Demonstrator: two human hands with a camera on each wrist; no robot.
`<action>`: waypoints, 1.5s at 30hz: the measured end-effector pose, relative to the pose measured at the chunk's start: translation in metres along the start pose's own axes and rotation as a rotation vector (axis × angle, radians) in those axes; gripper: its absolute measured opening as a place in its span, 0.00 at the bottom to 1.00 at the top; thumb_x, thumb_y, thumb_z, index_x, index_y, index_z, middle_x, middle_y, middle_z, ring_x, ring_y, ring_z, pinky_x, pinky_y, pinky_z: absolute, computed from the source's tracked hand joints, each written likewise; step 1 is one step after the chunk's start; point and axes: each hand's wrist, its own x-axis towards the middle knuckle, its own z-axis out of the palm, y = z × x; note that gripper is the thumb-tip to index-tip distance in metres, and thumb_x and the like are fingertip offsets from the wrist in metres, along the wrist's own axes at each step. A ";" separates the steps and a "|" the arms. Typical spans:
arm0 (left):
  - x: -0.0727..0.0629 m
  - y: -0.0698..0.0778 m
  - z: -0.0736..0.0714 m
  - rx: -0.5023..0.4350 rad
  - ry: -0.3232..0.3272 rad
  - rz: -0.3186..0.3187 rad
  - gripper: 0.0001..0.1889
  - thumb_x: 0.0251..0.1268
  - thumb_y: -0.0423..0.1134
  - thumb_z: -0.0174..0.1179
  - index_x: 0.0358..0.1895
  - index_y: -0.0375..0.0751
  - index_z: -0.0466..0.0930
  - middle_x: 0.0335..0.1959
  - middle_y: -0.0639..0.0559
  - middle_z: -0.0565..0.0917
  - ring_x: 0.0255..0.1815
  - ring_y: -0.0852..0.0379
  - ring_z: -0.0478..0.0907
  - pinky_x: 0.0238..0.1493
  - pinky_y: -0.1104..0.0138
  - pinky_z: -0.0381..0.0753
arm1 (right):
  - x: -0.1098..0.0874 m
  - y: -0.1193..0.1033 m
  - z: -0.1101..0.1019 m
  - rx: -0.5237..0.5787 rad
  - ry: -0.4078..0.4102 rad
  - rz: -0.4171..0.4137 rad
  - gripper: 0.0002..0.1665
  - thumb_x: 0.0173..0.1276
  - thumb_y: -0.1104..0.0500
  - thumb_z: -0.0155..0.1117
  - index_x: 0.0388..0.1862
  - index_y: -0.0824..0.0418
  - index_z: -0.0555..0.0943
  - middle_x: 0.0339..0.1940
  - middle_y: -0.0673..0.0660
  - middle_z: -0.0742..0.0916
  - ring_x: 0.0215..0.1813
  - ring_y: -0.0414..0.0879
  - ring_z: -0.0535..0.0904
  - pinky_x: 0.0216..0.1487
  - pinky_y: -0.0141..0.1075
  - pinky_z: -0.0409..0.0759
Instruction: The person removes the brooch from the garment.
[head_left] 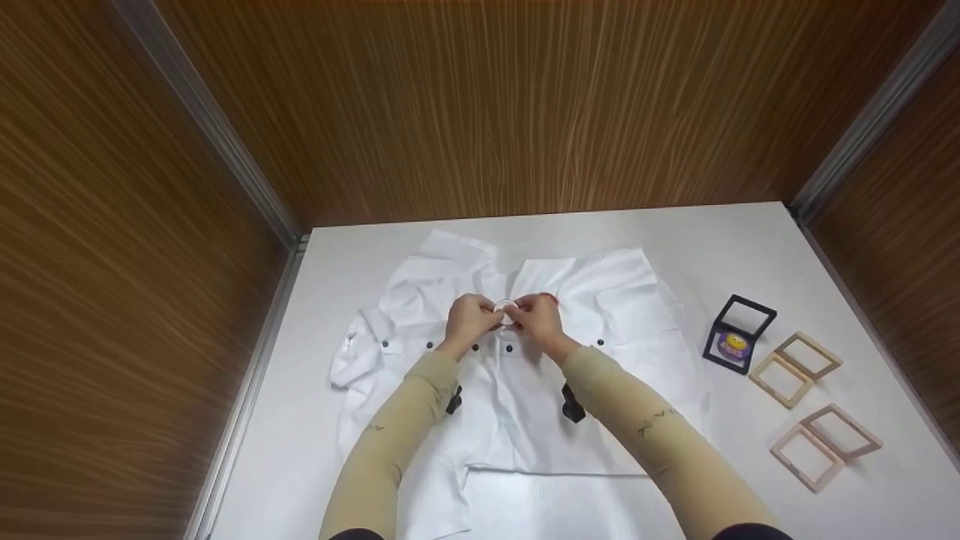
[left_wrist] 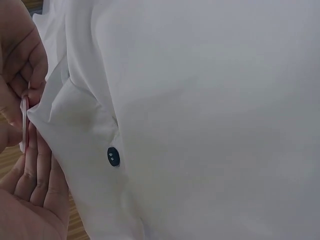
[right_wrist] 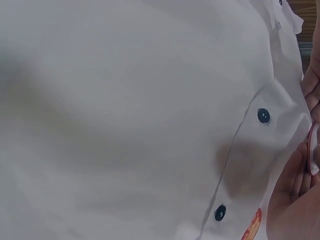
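A white button-front garment [head_left: 630, 375] with dark buttons [head_left: 509, 348] lies spread out. Over its front, my left hand [head_left: 469, 322] and right hand [head_left: 541, 319] pinch a small round white disc [head_left: 505, 304] between them. Seen edge-on in the left wrist view, the disc [left_wrist: 24, 125] is thin, with a reddish rim; the garment's fabric [left_wrist: 55, 112] bunches up against it. The disc [right_wrist: 313, 148] shows at the border of the right wrist view. A red-orange piece [right_wrist: 252, 226] rests on the fabric beside my right hand, partly hidden; its kind is unclear.
To the right stand three open hinged frames: a black frame [head_left: 716, 359] with a purple and yellow round piece in it, a gold frame [head_left: 792, 403] and a pink frame [head_left: 815, 487]. Wood-grain panels [head_left: 525, 112] wall in the white table [head_left: 712, 225].
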 end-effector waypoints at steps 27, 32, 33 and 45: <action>0.003 -0.006 -0.008 -0.224 -0.104 -0.073 0.09 0.68 0.29 0.68 0.45 0.25 0.87 0.37 0.33 0.93 0.26 0.63 0.86 0.35 0.72 0.89 | 0.001 -0.003 -0.009 0.113 -0.062 0.055 0.12 0.72 0.63 0.72 0.46 0.73 0.87 0.30 0.54 0.89 0.27 0.36 0.80 0.30 0.23 0.77; 0.001 -0.008 -0.008 -0.258 -0.108 -0.077 0.08 0.69 0.28 0.67 0.46 0.24 0.87 0.38 0.32 0.92 0.26 0.62 0.86 0.36 0.71 0.90 | 0.001 -0.003 -0.009 0.106 -0.072 0.046 0.10 0.73 0.65 0.71 0.46 0.73 0.87 0.31 0.57 0.90 0.29 0.39 0.82 0.31 0.24 0.78; 0.001 -0.007 -0.009 -0.265 -0.109 -0.077 0.08 0.68 0.28 0.68 0.46 0.24 0.87 0.38 0.32 0.92 0.26 0.62 0.86 0.36 0.71 0.90 | 0.001 -0.003 -0.009 0.106 -0.072 0.045 0.10 0.73 0.65 0.71 0.46 0.73 0.87 0.32 0.57 0.90 0.30 0.39 0.82 0.31 0.24 0.78; -0.001 -0.009 -0.013 -0.280 -0.108 -0.044 0.07 0.68 0.27 0.69 0.44 0.24 0.88 0.35 0.33 0.92 0.25 0.63 0.87 0.35 0.72 0.89 | 0.001 -0.001 -0.011 0.089 -0.074 0.029 0.11 0.73 0.65 0.69 0.46 0.74 0.87 0.35 0.63 0.92 0.28 0.36 0.83 0.32 0.24 0.80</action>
